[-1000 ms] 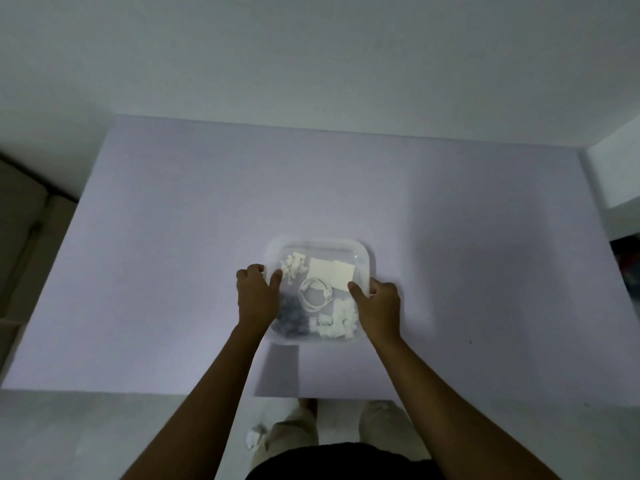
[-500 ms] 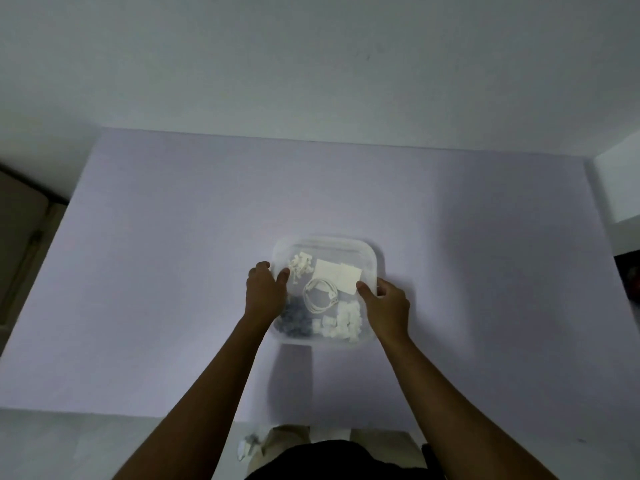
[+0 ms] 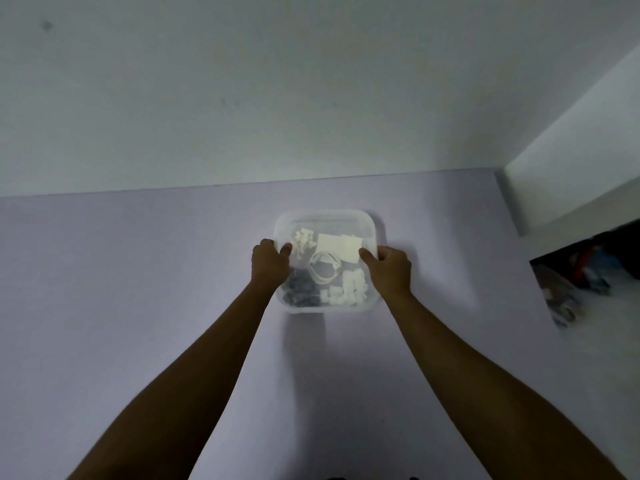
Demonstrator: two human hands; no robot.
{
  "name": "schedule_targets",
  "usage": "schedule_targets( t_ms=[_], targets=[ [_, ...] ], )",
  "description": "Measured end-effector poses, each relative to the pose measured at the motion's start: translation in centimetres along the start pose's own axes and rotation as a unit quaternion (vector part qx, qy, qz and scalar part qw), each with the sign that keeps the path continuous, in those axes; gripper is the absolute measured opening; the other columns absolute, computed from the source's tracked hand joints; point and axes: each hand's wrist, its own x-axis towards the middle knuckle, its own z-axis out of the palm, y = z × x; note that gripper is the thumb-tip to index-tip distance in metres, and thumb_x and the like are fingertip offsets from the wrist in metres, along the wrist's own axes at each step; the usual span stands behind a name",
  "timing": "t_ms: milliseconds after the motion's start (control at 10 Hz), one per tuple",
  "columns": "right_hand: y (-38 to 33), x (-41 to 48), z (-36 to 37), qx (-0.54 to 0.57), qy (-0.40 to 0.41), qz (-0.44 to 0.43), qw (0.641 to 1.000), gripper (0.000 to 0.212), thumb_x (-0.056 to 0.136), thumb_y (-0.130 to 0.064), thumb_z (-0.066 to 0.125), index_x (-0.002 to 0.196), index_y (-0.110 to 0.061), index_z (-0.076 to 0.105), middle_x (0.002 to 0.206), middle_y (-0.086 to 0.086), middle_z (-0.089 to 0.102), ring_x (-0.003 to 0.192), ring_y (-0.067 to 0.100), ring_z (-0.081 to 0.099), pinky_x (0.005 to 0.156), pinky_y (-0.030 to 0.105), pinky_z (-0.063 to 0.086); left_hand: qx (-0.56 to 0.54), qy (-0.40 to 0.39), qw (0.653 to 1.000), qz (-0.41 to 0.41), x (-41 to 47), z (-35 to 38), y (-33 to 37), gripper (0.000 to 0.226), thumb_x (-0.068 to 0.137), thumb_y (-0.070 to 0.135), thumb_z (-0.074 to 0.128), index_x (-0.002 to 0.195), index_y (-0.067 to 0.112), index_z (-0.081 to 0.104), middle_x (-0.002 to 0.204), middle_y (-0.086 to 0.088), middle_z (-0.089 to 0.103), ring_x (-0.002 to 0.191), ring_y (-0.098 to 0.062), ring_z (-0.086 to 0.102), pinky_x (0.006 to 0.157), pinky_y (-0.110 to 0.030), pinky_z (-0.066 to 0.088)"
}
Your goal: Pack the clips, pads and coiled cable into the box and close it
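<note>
A square translucent plastic box (image 3: pixel 325 216) rests on the lilac table with its clear lid on top. Through the lid I see a coiled white cable (image 3: pixel 323 268) in the middle, flat white pads (image 3: pixel 337 244) behind it, small white clips (image 3: pixel 304 241) at the back left, more white clips (image 3: pixel 348 291) at the front right, and dark clips (image 3: pixel 300 291) at the front left. My left hand (image 3: pixel 269 266) grips the box's left edge, thumb lying on the lid. Over on the right edge, my right hand (image 3: pixel 391 270) holds the same way.
The lilac table (image 3: pixel 138 306) reaches to a pale wall behind the box. A white ledge (image 3: pixel 571 188) juts in at the right, and below it lies dark clutter (image 3: pixel 575 275) on the floor beyond the table's right edge.
The box, held in both hands, has slid away from me toward the wall and the back of the table. My view has tilted up, so the near table edge is out of sight.
</note>
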Motion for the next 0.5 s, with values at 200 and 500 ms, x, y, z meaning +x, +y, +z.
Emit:
schedule_targets(
  t_ms=[200,500],
  targets=[
    [0.6,3.5,-0.4,-0.028,-0.009,-0.013,0.999,0.046,0.084,-0.039,0.073,0.075,0.006,0.065,0.071,0.022,0.067,0.056,0.029,0.058,0.053,0.027,0.04,0.005,0.014,1.0,-0.024,1.1,2.0,1.8,0.046,0.096,0.035,0.056,0.119,-0.004,0.055,0.118,-0.021,0.062,0.109,-0.036,0.059,0.09,-0.039,0.047],
    [-1.3,0.8,-1.9,-0.084,-0.016,-0.056,0.995,0.054,0.097,-0.04,0.059,0.138,-0.005,0.054,0.136,0.016,0.06,0.128,0.032,0.053,0.105,0.041,0.045,0.05,-0.017,0.998,0.019,-1.3,-0.1,2.9,0.062,0.098,0.042,0.05,0.141,0.001,0.037,0.141,-0.021,0.048,0.129,-0.036,0.047,0.104,-0.043,0.039]
  ],
)
